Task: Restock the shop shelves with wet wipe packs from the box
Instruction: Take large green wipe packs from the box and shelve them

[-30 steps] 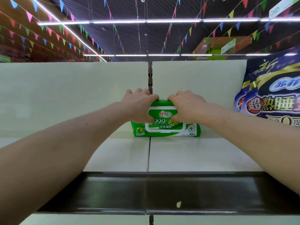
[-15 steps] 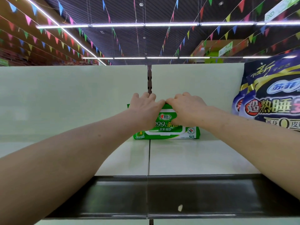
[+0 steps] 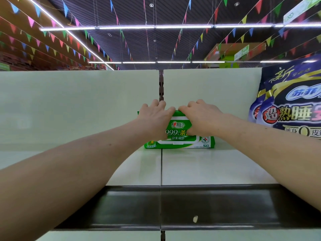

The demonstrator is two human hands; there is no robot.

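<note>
Left hand [image 3: 154,119]: fingers curled over the top edge of the wet wipe pack [image 3: 180,136], thumb lying along its upper front. It covers the pack's left half. Right hand [image 3: 199,117]: same grip on the right half, fingers hooked over the top, palm against the front face. The two thumbs almost meet at the pack's top middle.

Pack: green, white lid outline, standing on its long edge, label toward the camera. It sits at the rear of the white shelf [image 3: 208,167], close to the pale back panel [image 3: 69,105], straddling the seam between two shelf boards, below the slotted upright [image 3: 161,84].

Right of the pack, apart from it: purple bags [image 3: 291,105] standing on the same shelf. Shelf front carries a dark rail [image 3: 191,206]. Overhead: light strips [image 3: 125,27] and coloured bunting [image 3: 66,9].
</note>
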